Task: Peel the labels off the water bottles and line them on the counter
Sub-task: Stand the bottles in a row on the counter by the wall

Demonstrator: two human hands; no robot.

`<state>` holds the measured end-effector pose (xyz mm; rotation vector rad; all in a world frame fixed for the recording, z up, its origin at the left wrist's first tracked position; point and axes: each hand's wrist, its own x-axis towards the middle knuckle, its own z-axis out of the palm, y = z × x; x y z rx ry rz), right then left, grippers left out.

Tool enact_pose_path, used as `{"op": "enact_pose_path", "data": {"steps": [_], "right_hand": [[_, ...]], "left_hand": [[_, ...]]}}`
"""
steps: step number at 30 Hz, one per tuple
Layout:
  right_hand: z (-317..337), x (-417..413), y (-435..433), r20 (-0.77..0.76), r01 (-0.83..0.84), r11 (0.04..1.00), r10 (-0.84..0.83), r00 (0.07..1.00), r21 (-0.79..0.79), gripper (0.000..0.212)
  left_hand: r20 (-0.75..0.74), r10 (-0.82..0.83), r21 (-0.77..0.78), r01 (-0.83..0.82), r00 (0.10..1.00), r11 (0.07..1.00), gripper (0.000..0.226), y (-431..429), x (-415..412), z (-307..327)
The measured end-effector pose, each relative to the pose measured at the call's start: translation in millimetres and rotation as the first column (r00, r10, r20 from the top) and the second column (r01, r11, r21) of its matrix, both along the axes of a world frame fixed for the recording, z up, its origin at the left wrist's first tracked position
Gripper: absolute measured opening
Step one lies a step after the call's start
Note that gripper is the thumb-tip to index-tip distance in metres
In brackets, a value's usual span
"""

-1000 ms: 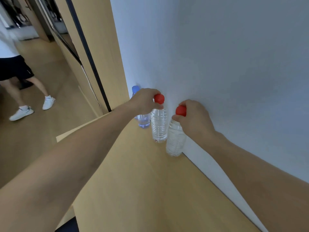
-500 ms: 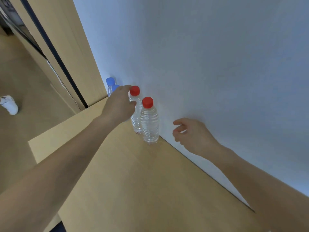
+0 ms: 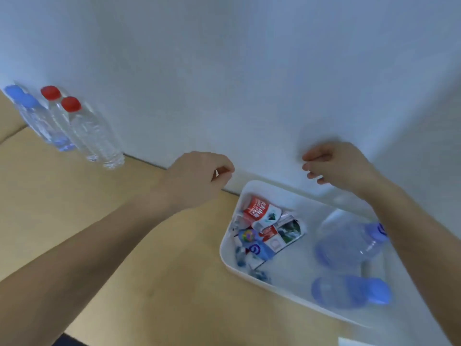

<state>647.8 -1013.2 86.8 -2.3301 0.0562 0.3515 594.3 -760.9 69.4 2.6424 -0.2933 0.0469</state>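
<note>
Four clear label-free plastic bottles (image 3: pixel 74 126), two red-capped, two blue-capped, stand blurred along the white wall (image 3: pixel 249 71) on the tan wooden worktop (image 3: pixel 87 208), well apart from the white tray (image 3: pixel 225 245) of peeled labels (image 3: pixel 264 228) and two smeared blue-capped bottles (image 3: pixel 349 265), right one partly hidden by the arm; left hand (image 3: pixel 199 178) loosely curled, right hand (image 3: pixel 334 166) slack, both empty.

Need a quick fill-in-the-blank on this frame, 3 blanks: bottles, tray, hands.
1. Against the wall stand ____ bottles in a row: two blue-capped bottles and two red-capped bottles.
2. The peeled labels lie piled inside the white ____.
3. Both hands, left hand and right hand, hold ____ bottles.

Missing words: four; tray; no
</note>
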Motion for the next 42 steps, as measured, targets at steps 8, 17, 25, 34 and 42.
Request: {"op": "enact_pose_path", "data": {"steps": [8,17,25,34,42], "right_hand": [[-38,-95,-78,0.008,0.239,0.921,-0.249,0.969,-0.309,0.04],[-39,-157,-91,-0.192,0.131,0.958,-0.184,0.964,-0.256,0.04],[-45,-167,-87,0.079,0.219,0.911,-0.204,0.976,-0.351,0.028],[84,-105,-13,0.473,0.057,0.992,0.003,0.881,-0.112,0.024],[80,-17,138,0.488,-0.23,0.971,0.231,0.842,-0.064,0.029]], "left_hand": [[-0.247,-0.204,0.08,0.23,0.947,0.97,0.036,-162,-6,-54],[-0.278,-0.459,-0.163,0.43,0.844,0.888,0.055,-251,-11,-46],[-0.099,-0.271,-0.245,0.241,0.957,0.939,0.039,-201,-10,-36],[0.128,0.017,-0.345,0.029,0.992,0.938,0.061,-65,3,109],[0.081,0.283,-0.156,-0.268,0.956,0.951,0.037,93,25,133]]}}
